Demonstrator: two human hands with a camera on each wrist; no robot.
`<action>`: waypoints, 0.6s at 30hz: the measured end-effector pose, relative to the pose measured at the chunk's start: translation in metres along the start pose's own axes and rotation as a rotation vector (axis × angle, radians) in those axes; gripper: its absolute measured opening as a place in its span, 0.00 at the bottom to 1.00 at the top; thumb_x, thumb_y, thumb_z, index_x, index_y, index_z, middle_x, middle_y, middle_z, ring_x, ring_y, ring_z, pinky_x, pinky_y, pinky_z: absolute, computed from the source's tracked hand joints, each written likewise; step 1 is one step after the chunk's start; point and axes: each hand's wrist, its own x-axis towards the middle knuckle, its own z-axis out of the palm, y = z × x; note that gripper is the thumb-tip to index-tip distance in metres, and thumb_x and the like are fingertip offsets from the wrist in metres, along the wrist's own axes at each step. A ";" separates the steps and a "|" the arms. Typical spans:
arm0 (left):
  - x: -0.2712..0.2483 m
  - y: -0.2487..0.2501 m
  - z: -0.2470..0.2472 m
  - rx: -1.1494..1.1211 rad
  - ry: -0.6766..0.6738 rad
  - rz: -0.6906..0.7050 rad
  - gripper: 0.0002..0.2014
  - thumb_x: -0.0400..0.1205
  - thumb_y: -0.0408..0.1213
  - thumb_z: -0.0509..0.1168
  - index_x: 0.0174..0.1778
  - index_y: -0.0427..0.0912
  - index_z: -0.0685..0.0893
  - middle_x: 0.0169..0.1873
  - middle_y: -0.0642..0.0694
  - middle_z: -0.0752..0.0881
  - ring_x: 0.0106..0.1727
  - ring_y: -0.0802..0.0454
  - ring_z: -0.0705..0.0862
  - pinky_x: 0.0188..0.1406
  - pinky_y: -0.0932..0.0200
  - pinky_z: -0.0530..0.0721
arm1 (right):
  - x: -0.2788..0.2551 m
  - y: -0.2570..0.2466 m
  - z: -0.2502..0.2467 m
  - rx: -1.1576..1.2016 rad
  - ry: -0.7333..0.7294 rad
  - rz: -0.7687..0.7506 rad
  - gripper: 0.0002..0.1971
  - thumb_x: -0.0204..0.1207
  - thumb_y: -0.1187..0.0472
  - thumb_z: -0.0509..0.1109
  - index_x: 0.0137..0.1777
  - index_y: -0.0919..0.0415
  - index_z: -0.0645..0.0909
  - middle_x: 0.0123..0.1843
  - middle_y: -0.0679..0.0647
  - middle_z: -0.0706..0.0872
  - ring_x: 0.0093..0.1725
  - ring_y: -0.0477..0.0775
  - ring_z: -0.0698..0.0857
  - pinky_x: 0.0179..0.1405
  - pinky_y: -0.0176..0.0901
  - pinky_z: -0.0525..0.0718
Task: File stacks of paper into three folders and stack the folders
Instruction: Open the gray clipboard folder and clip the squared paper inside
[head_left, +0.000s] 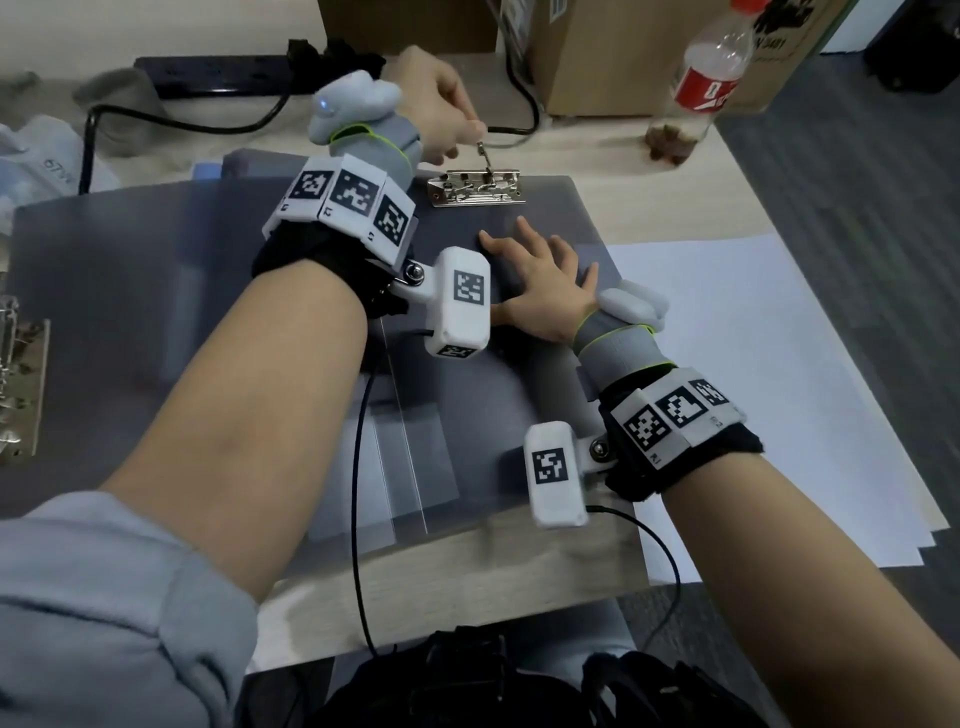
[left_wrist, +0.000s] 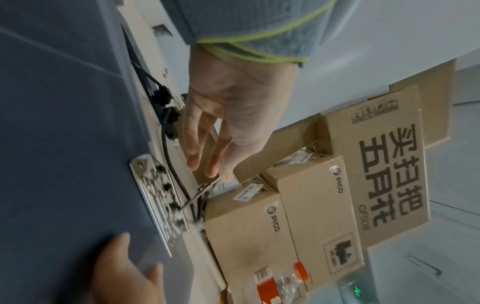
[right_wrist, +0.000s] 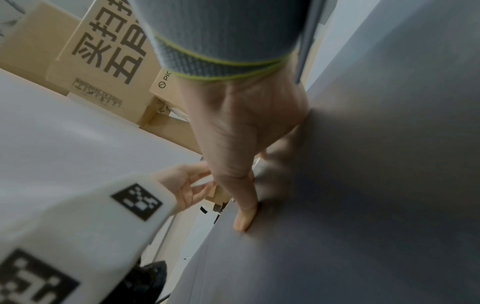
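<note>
Grey folder (head_left: 322, 322) open on tabletop (head_left: 675, 182), clip (head_left: 475, 189) at far edge. Left hand (head_left: 441, 111) pinching clip lever (head_left: 482, 150); right hand (head_left: 545, 275) spread flat on folder. Best raised fully, folder pinned, before sliding paper (head_left: 753, 364) under.

Boxes (head_left: 597, 52), bottle (head_left: 696, 88) behind clip (head_left: 475, 188)

- An open folder (head_left: 311, 332) lies on the table (head_left: 649, 171).
- Its metal clip (head_left: 475, 188) sits at the far edge.
- Paper sheets (head_left: 753, 364) lie right of the folder.
- Cardboard boxes (head_left: 597, 57) and a bottle (head_left: 698, 83) stand behind.
</note>
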 end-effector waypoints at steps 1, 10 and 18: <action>0.000 0.005 0.004 -0.001 -0.004 0.052 0.11 0.77 0.38 0.71 0.29 0.48 0.80 0.28 0.50 0.82 0.29 0.58 0.81 0.25 0.68 0.81 | 0.000 0.000 0.000 -0.004 0.001 -0.002 0.40 0.69 0.47 0.73 0.78 0.33 0.58 0.86 0.42 0.45 0.85 0.56 0.41 0.79 0.70 0.35; -0.011 0.024 0.025 0.310 -0.386 0.025 0.22 0.87 0.54 0.47 0.69 0.52 0.78 0.64 0.45 0.81 0.64 0.46 0.77 0.60 0.58 0.71 | 0.001 0.006 0.000 -0.022 -0.016 -0.027 0.38 0.73 0.46 0.71 0.79 0.31 0.55 0.86 0.42 0.43 0.84 0.57 0.39 0.78 0.70 0.34; -0.024 0.023 0.023 0.082 -0.331 -0.056 0.23 0.86 0.56 0.51 0.74 0.51 0.74 0.72 0.47 0.78 0.74 0.46 0.74 0.73 0.56 0.68 | -0.001 0.004 -0.004 -0.073 -0.042 -0.020 0.39 0.74 0.44 0.69 0.80 0.32 0.52 0.86 0.44 0.41 0.84 0.57 0.39 0.79 0.70 0.35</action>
